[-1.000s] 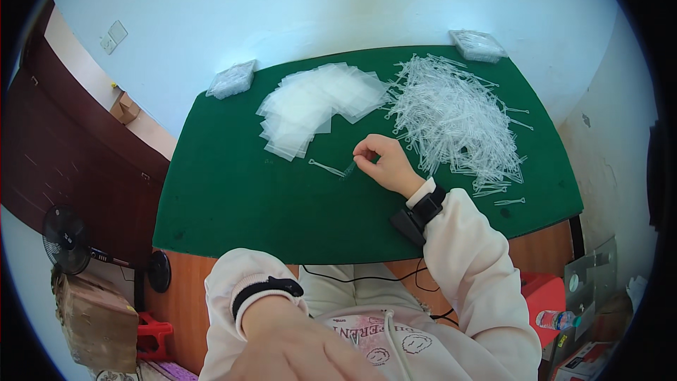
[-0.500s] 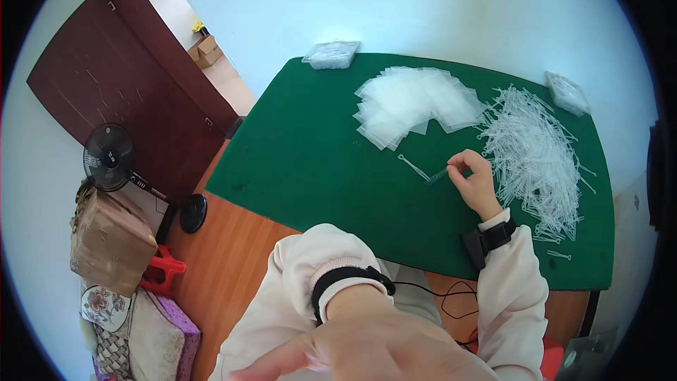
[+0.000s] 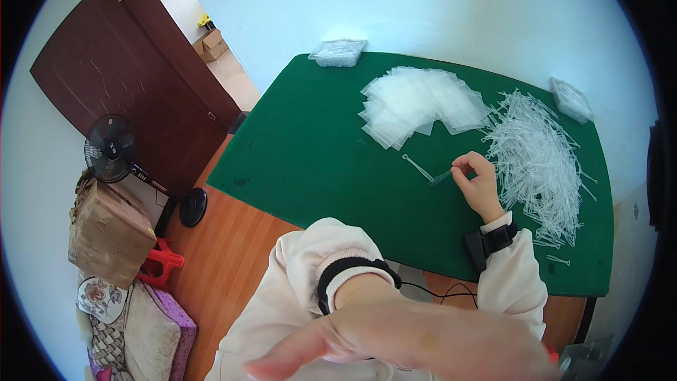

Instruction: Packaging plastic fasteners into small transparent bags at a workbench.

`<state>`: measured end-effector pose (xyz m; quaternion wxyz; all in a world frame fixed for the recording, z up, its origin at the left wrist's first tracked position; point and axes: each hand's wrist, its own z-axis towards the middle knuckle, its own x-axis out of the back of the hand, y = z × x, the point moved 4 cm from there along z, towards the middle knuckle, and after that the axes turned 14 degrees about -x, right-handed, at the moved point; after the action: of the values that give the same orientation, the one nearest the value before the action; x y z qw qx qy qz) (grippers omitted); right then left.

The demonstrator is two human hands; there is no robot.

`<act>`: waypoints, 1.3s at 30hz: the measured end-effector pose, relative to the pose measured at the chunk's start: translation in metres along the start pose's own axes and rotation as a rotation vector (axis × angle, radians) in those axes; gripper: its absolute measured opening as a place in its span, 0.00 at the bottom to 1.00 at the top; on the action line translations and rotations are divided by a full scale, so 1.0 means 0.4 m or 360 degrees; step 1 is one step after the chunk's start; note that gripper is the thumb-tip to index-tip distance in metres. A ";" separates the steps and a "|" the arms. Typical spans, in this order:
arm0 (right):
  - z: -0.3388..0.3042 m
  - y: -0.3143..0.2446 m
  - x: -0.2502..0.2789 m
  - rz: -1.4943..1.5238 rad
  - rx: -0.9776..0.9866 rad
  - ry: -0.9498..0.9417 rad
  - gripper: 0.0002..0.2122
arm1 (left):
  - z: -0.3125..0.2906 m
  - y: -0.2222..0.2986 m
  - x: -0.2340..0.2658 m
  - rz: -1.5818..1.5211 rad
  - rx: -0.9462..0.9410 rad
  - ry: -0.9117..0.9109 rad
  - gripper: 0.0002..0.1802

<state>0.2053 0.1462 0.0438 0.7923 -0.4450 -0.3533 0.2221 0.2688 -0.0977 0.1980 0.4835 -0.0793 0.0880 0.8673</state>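
Where thumb and forefinger of the right hand point(image 3: 478, 185) meet, they pinch one end of a thin clear strip point(image 3: 441, 178); its other end lies by a clear pick point(image 3: 417, 168) (can't tell if joined) around the middle of the green surface point(image 3: 303, 148). Pick looks light, stiff, slick, perhaps brittle; mid-shank seems the safest hold. Strip probably slippery, best gripped at an end. Left hand point(image 3: 416, 335) blurred, this side of the near edge, thumb spread from fingers, nothing seen in it. Beyond: clear sachets point(image 3: 419, 102) fanned toward the far edge, heaped picks point(image 3: 532, 162) along the right edge, clear packs point(image 3: 338, 53) at both far corners.
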 end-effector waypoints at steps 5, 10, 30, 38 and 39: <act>-0.009 0.009 0.012 -0.0054 0.0013 0.0023 0.03 | -0.084 -0.122 0.000 0.0045 0.0020 -0.0013 0.51; -0.010 -0.002 0.013 -0.0060 0.0080 0.0065 0.03 | -0.062 -0.078 0.001 0.0195 0.0070 0.0089 0.54; -0.010 -0.001 0.014 -0.0054 0.0036 0.0040 0.03 | -0.018 -0.010 0.081 0.0430 0.0392 0.0404 0.67; -0.008 0.002 0.014 -0.0031 0.0036 0.0027 0.03 | -0.434 0.242 0.070 0.0502 0.2025 0.0971 0.38; -0.011 0.004 0.019 -0.0045 0.0006 0.0037 0.03 | -0.476 0.278 0.054 0.0631 0.2203 0.1100 0.35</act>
<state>0.2134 0.1499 0.0436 0.8002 -0.4412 -0.3500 0.2064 0.1728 -0.1810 0.0167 0.2051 -0.0084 0.7639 0.6118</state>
